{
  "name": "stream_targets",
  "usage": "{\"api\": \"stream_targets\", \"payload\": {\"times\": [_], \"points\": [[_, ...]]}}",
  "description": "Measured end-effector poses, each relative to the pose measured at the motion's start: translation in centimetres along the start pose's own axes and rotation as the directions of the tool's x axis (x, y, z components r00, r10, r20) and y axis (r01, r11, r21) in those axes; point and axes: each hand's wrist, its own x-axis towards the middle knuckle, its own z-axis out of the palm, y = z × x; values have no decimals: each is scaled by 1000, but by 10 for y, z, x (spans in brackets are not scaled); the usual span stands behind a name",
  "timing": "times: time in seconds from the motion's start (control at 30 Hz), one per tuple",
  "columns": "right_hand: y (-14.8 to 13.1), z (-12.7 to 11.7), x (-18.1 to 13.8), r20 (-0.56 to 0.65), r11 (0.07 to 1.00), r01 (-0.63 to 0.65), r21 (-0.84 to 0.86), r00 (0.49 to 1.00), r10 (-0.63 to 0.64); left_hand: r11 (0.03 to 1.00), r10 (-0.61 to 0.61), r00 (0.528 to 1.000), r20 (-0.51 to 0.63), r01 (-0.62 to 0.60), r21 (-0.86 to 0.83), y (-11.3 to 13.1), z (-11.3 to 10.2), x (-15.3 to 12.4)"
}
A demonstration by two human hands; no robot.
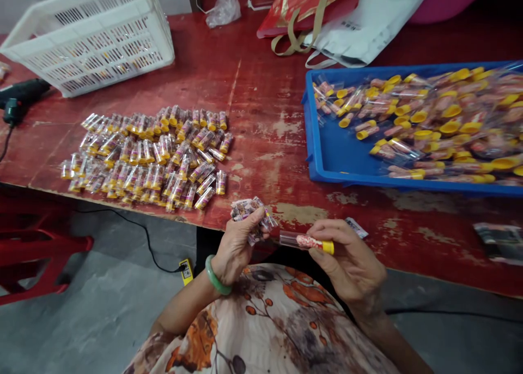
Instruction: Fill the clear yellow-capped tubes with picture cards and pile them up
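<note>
My left hand (237,246), with a green bangle on the wrist, is closed on a small bunch of printed wrappers (250,209) at the table's near edge. My right hand (351,262) is closed on a clear plastic tube with a yellow cap (307,241), held level and pointing toward the left hand. A flat printed label (356,227) shows just beyond the right fingers. A large pile of wrapped tubes (151,156) lies on the red table (261,90) to the left.
A blue tray (327,156) at right holds several yellow-capped tubes in clear sleeves. A white slotted basket (93,36) stands at the back left. Bags lie at the back. A dark tool (20,98) and red stool (32,248) are at left.
</note>
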Motion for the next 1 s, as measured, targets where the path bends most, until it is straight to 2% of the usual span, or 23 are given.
{"api": "stream_targets", "payload": {"times": [0.27,0.4,0.5,0.7,0.87,1.0], "points": [[-1,3,-6,-88,996,87,-34,992,-90,999,-49,998,33,50,-22,-2,1,-2],[1,6,-6,-67,980,160,-118,983,-169,996,-71,993,93,75,-38,-6,2,-3],[4,6,-6,-41,957,202,-210,976,-215,991,-123,990,70,126,-37,-6,4,-4],[9,8,-10,74,829,359,-428,928,-364,984,-157,984,88,163,-71,-2,5,-6],[12,14,-16,88,722,392,-570,903,-420,998,-59,996,65,58,19,-8,4,-7],[18,23,-17,82,670,421,-612,876,-475,998,-38,998,60,35,55,-12,1,-7]]}}
